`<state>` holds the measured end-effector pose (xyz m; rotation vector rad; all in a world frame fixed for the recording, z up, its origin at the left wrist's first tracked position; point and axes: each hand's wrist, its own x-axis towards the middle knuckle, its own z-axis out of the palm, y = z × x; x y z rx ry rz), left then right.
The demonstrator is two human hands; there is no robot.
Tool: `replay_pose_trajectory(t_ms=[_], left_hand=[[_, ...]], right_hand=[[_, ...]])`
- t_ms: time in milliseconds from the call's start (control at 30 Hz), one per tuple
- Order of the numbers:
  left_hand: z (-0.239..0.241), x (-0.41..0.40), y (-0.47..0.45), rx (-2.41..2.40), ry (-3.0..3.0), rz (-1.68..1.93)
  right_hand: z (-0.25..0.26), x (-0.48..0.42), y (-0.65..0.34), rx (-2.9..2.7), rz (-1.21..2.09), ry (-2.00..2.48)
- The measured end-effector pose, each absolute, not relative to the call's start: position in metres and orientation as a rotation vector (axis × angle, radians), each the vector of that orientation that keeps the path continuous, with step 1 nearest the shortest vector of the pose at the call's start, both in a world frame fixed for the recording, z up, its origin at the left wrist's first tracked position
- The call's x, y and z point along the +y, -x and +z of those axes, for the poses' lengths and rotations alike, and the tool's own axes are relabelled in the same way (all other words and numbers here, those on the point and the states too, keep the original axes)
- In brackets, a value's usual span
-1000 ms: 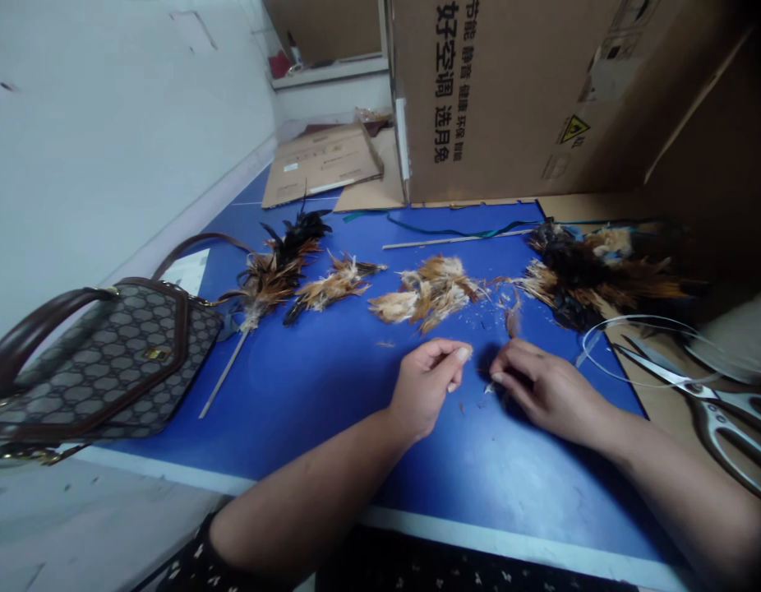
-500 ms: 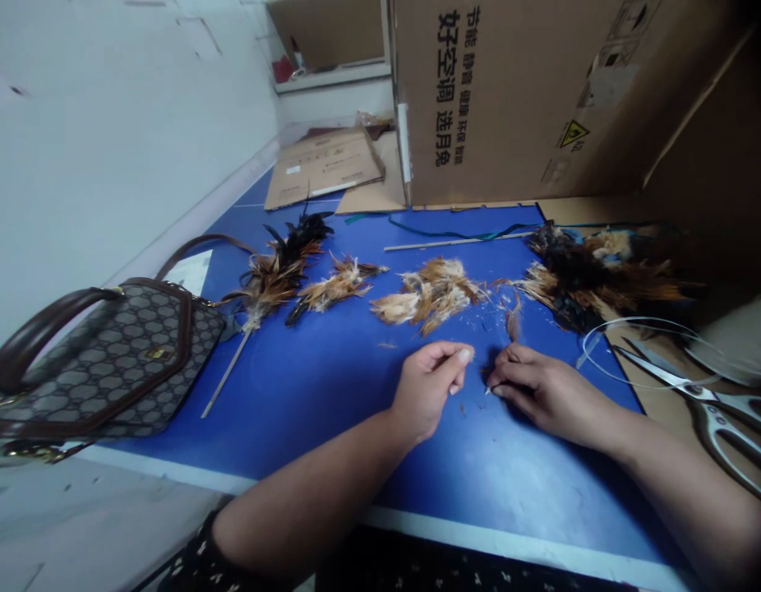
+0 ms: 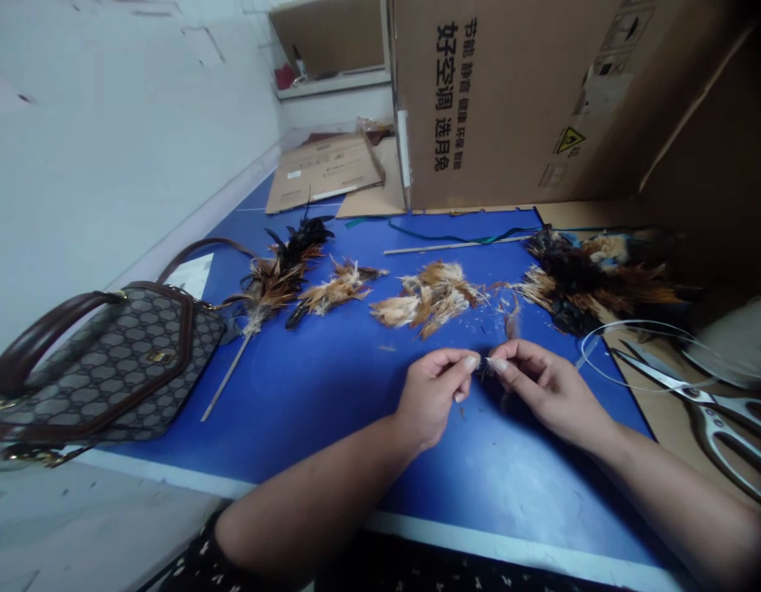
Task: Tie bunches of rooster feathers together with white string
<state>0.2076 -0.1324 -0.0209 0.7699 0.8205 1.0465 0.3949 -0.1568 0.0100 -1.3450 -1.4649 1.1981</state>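
My left hand (image 3: 435, 396) and my right hand (image 3: 546, 385) face each other low over the blue tabletop (image 3: 331, 403). Thumb and forefinger of each are pinched together, their tips almost meeting. A tiny wispy feather (image 3: 482, 367), dark and pale, shows between the fingertips; most of it is hidden. Just beyond the hands is a pile of tan and cream feathers (image 3: 431, 296), with scattered scraps at its right. A smaller feather bunch (image 3: 337, 289) lies left of that. Farther left, brown and black feathers (image 3: 275, 275) are gathered round a thin stick (image 3: 226, 376).
A patterned handbag (image 3: 127, 353) sits at the left. Scissors (image 3: 694, 390) and a loop of clear line (image 3: 593, 362) lie at the right, below a large dark feather heap (image 3: 596, 275). Behind stand a big cardboard box (image 3: 509, 107), another stick (image 3: 430, 246) and green ribbon (image 3: 442, 236).
My right hand has lifted slightly and turned, its fingertips coming up to those of my left hand. My left hand has shifted a little to the right. The feather piles have stayed put.
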Motion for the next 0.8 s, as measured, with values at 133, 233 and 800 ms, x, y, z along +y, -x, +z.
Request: replay_pose_trajectory(t_ms=[133, 233, 800], left_hand=[[-0.022, -0.135, -0.212, 0.781, -0.765, 1.064], [-0.023, -0.137, -0.213, 0.759, -0.786, 1.061], [-0.021, -0.137, -0.206, 0.832, -0.875, 1.046]], right_hand=[[0.009, -0.158, -0.387, -1.415, 1.309, 1.325], [0.009, -0.158, -0.384, -1.392, 1.335, 1.315], [0.014, -0.148, -0.414, -1.907, 0.917, 1.313]])
